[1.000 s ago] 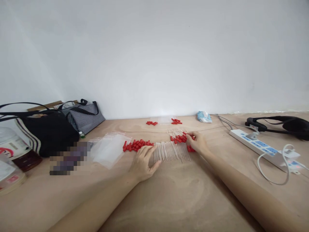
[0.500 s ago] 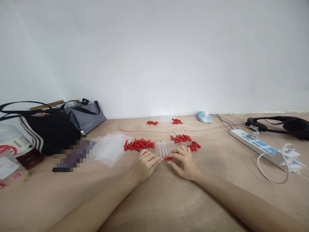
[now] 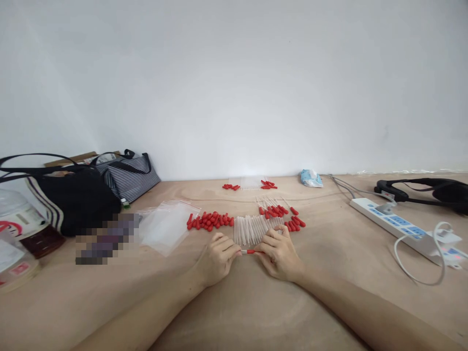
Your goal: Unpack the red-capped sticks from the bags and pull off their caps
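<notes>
My left hand [image 3: 216, 257] and my right hand [image 3: 278, 253] meet at the middle of the wooden tabletop [image 3: 256, 312]. Between their fingertips is a small clear tube with a red cap [image 3: 250, 251]; the left fingers pinch the clear end and the right fingers pinch the red cap end. Just beyond the hands lies a row of clear tubes [image 3: 252, 229]. Loose red caps lie in a pile to the left [image 3: 209, 220] and another to the right [image 3: 281, 213].
Clear zip bags [image 3: 166, 225] lie left of the caps. Black and striped bags [image 3: 84, 192] and containers [image 3: 16, 234] stand at far left. A power strip with cables [image 3: 398, 226], a black headset [image 3: 424, 189] and a blue-white packet [image 3: 310, 178] are at right. More caps [image 3: 266, 184] lie near the wall.
My right hand came back from the right cap pile with a red cap and joined my left hand; both then drew a little nearer to me, with cap and tube pressed together.
</notes>
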The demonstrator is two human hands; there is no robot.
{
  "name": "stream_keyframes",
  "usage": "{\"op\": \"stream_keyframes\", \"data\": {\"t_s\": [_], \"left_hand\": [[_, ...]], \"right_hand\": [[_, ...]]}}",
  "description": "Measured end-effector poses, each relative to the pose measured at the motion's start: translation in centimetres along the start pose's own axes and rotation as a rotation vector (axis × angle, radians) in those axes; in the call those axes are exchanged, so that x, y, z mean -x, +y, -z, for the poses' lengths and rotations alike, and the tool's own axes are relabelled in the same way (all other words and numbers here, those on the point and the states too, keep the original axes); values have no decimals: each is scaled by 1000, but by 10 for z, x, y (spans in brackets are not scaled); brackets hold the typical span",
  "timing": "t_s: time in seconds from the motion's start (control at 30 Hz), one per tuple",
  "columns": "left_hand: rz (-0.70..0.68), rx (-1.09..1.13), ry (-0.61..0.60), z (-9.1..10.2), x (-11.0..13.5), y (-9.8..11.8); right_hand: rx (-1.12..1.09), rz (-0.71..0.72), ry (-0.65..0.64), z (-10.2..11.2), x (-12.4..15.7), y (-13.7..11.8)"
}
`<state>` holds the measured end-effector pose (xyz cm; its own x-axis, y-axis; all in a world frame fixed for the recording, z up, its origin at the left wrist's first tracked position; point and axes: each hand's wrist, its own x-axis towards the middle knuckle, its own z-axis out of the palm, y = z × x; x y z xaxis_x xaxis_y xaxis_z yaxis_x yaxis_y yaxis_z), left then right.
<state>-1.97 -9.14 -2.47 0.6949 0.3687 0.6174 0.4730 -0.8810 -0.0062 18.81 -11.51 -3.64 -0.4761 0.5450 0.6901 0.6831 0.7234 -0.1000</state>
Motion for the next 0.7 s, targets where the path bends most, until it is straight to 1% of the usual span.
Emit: {"op": "stream_keyframes", "data": {"t_s": [0.13, 0.4, 0.5, 0.57, 0.63, 0.7], "left_hand": [[-20, 14, -6, 1, -1, 0], [-16, 32, -20, -1, 0, 1], [-14, 30, -20, 1, 1, -3], [24, 2, 12, 5, 4, -7], [90, -38, 62, 9, 9, -13], [131, -55, 85, 11, 12, -16]], "right_hand": [[7, 32, 9, 2, 0, 0], [9, 40, 33, 2, 1, -4], [15, 37, 69, 3, 3, -1], [33, 3, 112, 7, 7, 4], [51, -80, 153, 11, 10, 10], [36, -175, 177, 13, 11, 15]]}}
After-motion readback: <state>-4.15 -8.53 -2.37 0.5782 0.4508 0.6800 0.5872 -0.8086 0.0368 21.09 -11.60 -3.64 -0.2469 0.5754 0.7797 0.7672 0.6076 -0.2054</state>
